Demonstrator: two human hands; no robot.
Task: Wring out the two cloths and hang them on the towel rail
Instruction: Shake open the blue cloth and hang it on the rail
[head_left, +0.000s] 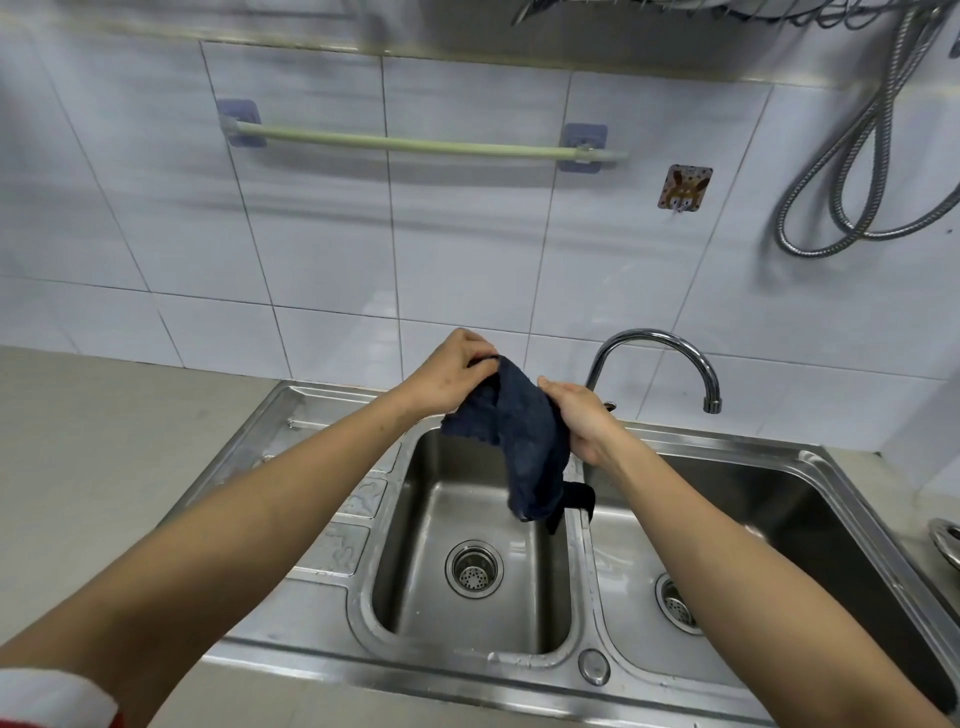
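Observation:
A dark blue cloth (524, 436) hangs above the left basin of a steel double sink (322, 566). My left hand (457, 371) pinches its upper corner, and my right hand (579, 415) grips its right edge. The cloth droops loosely between them, its lower end dangling near the divider. A second, black cloth (576, 499) lies draped over the divider between the basins, mostly hidden behind the blue one. The pale green towel rail (415, 143) is fixed to the tiled wall above, with nothing on it.
A curved chrome tap (670, 348) stands behind the sink, right of my hands. A metal shower hose (857, 171) loops on the wall at upper right. A cartoon sticker hook (683, 187) sits right of the rail. Beige counter (93, 457) extends left.

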